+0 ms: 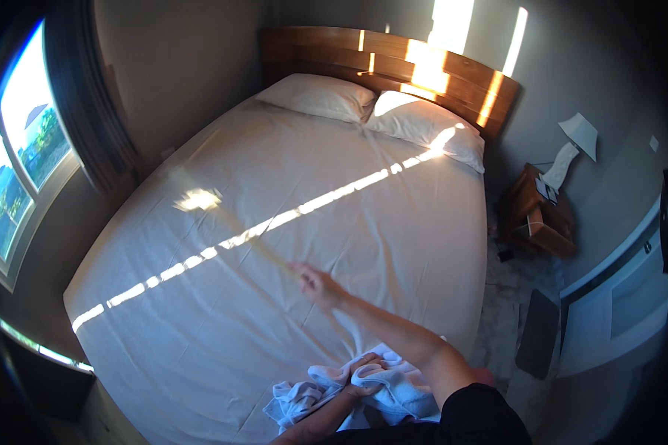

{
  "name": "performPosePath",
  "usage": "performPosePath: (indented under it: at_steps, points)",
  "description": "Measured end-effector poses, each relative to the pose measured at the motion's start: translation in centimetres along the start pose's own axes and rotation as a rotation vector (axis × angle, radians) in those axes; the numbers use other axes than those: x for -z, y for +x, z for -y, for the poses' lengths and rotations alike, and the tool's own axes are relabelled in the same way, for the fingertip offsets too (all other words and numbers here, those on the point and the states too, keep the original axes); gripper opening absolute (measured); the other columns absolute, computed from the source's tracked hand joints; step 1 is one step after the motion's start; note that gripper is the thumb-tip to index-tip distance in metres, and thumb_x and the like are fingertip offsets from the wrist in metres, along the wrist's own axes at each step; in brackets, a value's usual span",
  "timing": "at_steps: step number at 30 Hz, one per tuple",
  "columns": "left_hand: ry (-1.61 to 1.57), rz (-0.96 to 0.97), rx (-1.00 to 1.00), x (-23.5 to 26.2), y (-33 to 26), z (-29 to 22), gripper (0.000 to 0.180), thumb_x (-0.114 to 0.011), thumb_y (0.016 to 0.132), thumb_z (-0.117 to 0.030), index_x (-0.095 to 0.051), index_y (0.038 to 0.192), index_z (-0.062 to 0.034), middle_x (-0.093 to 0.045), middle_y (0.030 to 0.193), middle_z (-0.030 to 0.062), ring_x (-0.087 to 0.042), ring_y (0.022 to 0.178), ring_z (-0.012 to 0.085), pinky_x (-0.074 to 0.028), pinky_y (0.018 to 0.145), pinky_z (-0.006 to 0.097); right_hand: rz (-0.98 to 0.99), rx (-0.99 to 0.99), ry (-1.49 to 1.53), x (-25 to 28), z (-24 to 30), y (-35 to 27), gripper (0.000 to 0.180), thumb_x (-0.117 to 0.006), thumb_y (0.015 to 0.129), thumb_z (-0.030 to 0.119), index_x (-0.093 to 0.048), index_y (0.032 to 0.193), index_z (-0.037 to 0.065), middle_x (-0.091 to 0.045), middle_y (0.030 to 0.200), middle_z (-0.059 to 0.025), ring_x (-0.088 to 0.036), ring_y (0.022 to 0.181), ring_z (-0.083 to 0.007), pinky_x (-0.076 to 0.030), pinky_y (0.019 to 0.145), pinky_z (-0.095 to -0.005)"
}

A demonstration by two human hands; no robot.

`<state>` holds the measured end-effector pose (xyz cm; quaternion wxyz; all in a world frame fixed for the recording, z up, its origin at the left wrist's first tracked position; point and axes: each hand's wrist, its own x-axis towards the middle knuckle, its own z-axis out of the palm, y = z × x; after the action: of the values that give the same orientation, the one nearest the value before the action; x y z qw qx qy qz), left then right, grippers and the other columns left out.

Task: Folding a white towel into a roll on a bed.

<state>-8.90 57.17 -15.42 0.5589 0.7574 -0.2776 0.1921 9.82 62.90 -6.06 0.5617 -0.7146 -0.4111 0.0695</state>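
My right hand [318, 283] reaches out over the middle of the bed, closed round the near end of a long pale stick [269, 254]. The stick slants away to the far left. Its far end is smeared by motion and catches sunlight, so I cannot make out its shape. Close to my body, my left hand [360, 377] presses on a bunched white towel [404, 389], its fingers curled into the folds. Beneath both hands lies a wide bed with a light fitted sheet [163, 326], slightly wrinkled.
Two white pillows [315, 96] lean by the wooden headboard [315, 50]. On the right stand a wooden nightstand [518, 200] with its drawer out, a lamp [580, 133] and a dark floor mat [539, 334]. A window [26, 163] with a dark curtain [85, 96] is at left.
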Motion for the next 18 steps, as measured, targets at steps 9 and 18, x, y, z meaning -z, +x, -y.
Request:
performPosePath:
  at_steps: [9,18]
  points:
    - [-0.097,0.072,-0.159,-1.1,1.2,-0.1,0.022,-0.061,0.077,-0.023,-0.06,0.092,-0.0073,-0.061,0.093,0.0082,-0.058,0.089,0.0264,-0.046,0.081,0.04,-1.512,-0.785,-0.211,30.4,-26.0,-29.1,0.043,-0.041,0.08,-0.003,-0.05,0.119,0.013,-0.056,0.074,-0.0087,-0.049,0.043,-0.0154,-0.034,0.03,-0.0319]
    - [-0.124,0.235,-0.047,-1.4,1.2,0.4,0.022,-0.061,0.078,-0.022,-0.06,0.094,-0.007,-0.061,0.094,0.0083,-0.058,0.09,0.0263,-0.046,0.082,0.04,-1.413,-0.899,-0.176,27.9,-12.2,-40.8,0.03,-0.049,0.086,0.004,-0.054,0.115,0.008,-0.06,0.08,-0.0093,-0.058,0.059,-0.0172,-0.048,0.059,-0.0322]
